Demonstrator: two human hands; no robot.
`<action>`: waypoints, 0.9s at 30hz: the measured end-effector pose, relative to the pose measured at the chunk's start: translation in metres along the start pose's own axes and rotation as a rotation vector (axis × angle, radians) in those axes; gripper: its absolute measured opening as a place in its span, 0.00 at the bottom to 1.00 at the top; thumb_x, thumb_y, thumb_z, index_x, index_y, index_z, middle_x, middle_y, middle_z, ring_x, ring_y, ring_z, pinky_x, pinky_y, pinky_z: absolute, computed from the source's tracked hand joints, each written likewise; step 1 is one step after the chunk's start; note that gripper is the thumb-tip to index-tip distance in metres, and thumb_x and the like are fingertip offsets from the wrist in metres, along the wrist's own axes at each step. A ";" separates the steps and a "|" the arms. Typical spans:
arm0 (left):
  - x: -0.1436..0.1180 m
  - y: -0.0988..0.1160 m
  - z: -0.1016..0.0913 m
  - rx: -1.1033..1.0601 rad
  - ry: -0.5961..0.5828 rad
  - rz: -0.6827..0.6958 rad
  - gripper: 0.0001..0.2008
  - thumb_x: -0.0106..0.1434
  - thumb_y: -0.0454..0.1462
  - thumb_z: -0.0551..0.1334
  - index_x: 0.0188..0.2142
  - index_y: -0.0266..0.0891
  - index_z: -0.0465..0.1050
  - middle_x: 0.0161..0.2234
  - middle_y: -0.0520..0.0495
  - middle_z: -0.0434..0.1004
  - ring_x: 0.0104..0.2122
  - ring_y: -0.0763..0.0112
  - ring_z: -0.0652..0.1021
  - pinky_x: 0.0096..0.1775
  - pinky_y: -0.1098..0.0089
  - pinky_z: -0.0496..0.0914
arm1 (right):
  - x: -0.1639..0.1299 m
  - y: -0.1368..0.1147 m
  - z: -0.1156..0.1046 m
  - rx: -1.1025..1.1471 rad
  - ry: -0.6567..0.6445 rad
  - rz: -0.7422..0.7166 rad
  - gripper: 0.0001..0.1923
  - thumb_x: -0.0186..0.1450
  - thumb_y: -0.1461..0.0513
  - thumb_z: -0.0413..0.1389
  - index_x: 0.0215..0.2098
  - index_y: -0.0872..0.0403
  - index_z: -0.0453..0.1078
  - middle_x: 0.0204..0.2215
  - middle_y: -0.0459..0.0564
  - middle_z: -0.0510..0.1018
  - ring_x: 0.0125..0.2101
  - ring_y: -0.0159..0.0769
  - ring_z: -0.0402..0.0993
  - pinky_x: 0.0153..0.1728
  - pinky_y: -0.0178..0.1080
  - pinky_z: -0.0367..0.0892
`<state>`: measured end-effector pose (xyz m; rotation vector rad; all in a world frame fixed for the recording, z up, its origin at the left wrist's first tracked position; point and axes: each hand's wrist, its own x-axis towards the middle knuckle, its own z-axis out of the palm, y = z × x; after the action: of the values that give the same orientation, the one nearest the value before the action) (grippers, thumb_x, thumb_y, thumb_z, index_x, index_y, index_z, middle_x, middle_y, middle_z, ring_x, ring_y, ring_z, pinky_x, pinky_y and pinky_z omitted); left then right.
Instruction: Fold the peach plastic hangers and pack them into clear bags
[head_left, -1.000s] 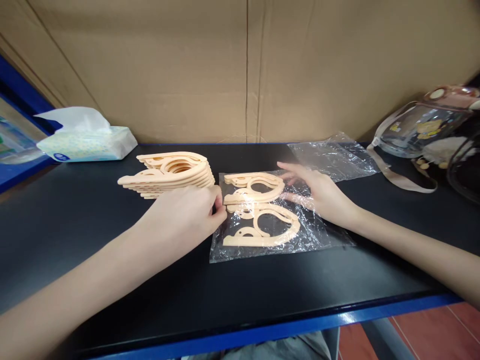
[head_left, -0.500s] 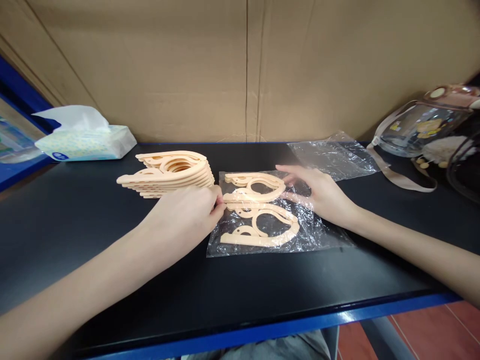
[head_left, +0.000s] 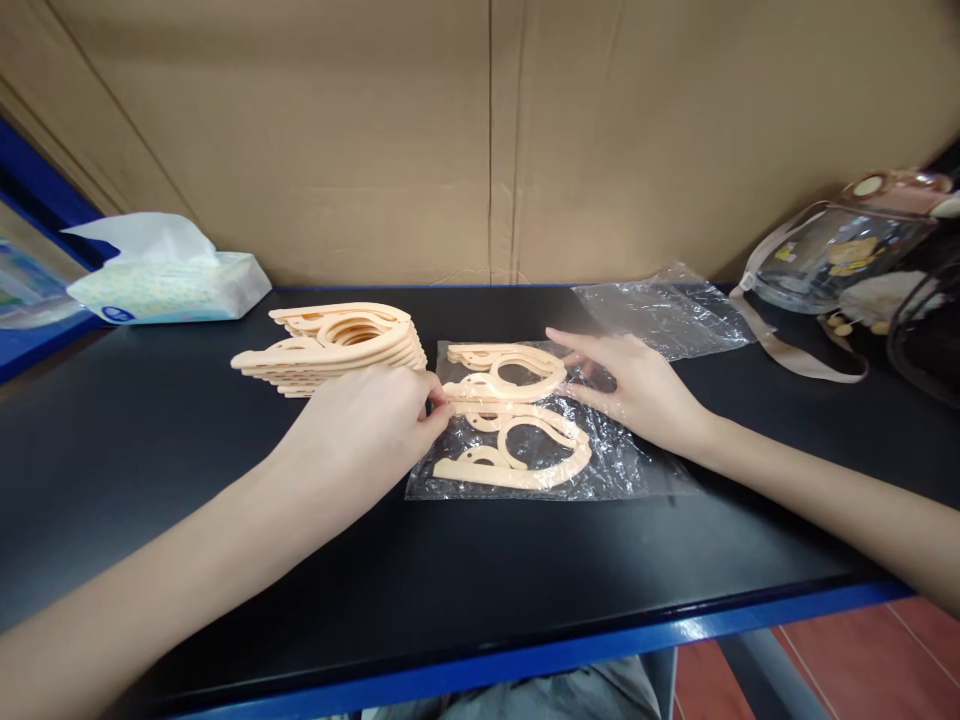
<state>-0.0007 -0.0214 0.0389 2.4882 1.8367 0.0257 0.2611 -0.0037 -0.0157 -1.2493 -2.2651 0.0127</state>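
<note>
A: How are the fingers set?

B: The fingers (head_left: 437, 398) of the left hand (head_left: 360, 430) are pinched together on the near-left edge of the clear bag (head_left: 630, 465), apparently at its mouth, though the exact grip is hidden by the knuckles. The right hand (head_left: 643, 385) is laid flat on the bag's far side, fingers spread and pressed on the film.

A: And what is held inside?

B: Two peach plastic pieces (head_left: 517, 420) are seen inside the bag, lying flat on the black surface (head_left: 150, 430), between the hands.

A: How much is judged done?

B: This pair is bagged but the mouth looks unsealed. A stack of pieces (head_left: 337, 345) is left unbagged just beside the left hand, and spare empty bags (head_left: 664, 315) lie beyond the right.

A: Anything changed from a second ago?

B: The bag has been drawn slightly leftward and away from the body; both grips are unchanged.
</note>
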 end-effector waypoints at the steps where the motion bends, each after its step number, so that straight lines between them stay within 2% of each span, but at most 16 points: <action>1: 0.000 0.000 0.000 0.004 -0.002 -0.003 0.13 0.62 0.41 0.53 0.31 0.42 0.74 0.21 0.51 0.70 0.18 0.69 0.67 0.24 0.68 0.53 | 0.000 0.000 0.000 -0.003 -0.002 0.008 0.27 0.64 0.62 0.57 0.60 0.51 0.62 0.40 0.46 0.81 0.29 0.34 0.71 0.41 0.43 0.64; 8: 0.000 0.002 -0.001 0.047 -0.034 0.002 0.12 0.65 0.41 0.52 0.33 0.41 0.73 0.22 0.51 0.71 0.19 0.69 0.67 0.24 0.69 0.54 | 0.000 0.000 0.000 -0.006 -0.019 0.025 0.27 0.64 0.62 0.57 0.60 0.51 0.62 0.40 0.44 0.81 0.25 0.33 0.68 0.41 0.42 0.65; 16: 0.001 0.001 0.002 0.046 -0.062 0.039 0.11 0.65 0.41 0.51 0.38 0.40 0.69 0.25 0.49 0.73 0.23 0.66 0.72 0.25 0.69 0.55 | 0.002 -0.003 -0.002 -0.004 -0.028 0.026 0.27 0.65 0.60 0.55 0.62 0.50 0.60 0.43 0.47 0.81 0.26 0.34 0.69 0.43 0.44 0.64; 21: 0.000 0.002 0.000 0.092 -0.048 0.050 0.11 0.65 0.41 0.51 0.37 0.40 0.69 0.25 0.48 0.73 0.24 0.65 0.72 0.25 0.69 0.55 | 0.002 -0.003 -0.003 -0.006 -0.045 0.033 0.28 0.65 0.59 0.55 0.63 0.49 0.59 0.44 0.47 0.80 0.27 0.35 0.69 0.42 0.44 0.64; 27: -0.002 0.001 0.000 0.038 -0.058 0.034 0.10 0.64 0.41 0.52 0.36 0.40 0.70 0.25 0.48 0.74 0.23 0.64 0.72 0.25 0.69 0.55 | 0.002 -0.002 -0.002 0.013 -0.047 0.028 0.27 0.65 0.60 0.55 0.62 0.52 0.60 0.43 0.48 0.81 0.27 0.35 0.68 0.43 0.44 0.64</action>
<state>0.0000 -0.0233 0.0392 2.5172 1.7890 -0.0809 0.2600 -0.0036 -0.0123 -1.2866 -2.2835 0.0670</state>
